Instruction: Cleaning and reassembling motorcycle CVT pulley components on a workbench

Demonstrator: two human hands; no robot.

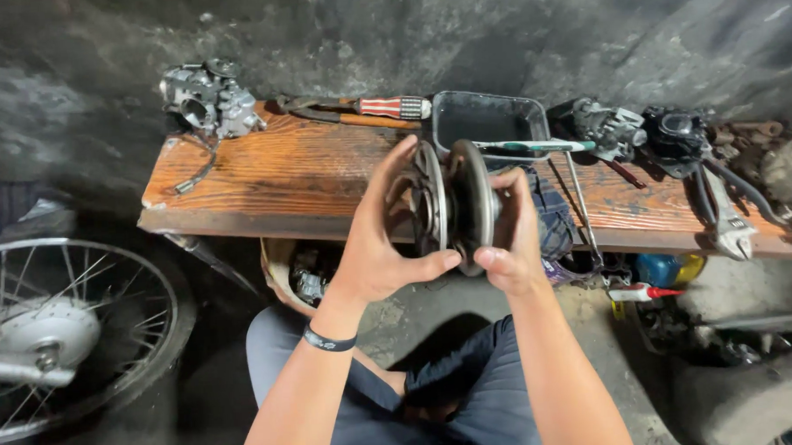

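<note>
Right between the two hands sits a dark, greasy round metal clutch assembly (448, 203), held up on edge above the person's lap. The left hand (375, 249) wraps its near face, thumb pressed under the lower rim and fingers curled over the top; the right hand (512, 236) clamps the far side, thumb at the bottom edge, fingers hooked behind the rim. Both hands are closed firmly on it (neither palm is spread free). It shows as two stacked discs with a narrow gap between them, the left one with open cut-outs, all of it blackened with oil.

Below lie the person's dark grey trousers (472, 395), and a black wristband (330, 341) circles the left wrist. At the left stands a spoked motorcycle wheel (58, 335).

Behind the hands runs a worn orange-brown wooden bench (298, 169). On it rest a grey metal carburettor (209, 99) at the left end, a red-and-white striped screwdriver handle (394, 107), a black rectangular plastic tray (487, 118) partly hidden by the assembly, a green-handled tool (534, 146) across its rim, and an adjustable silver spanner (728, 224) far right.
</note>
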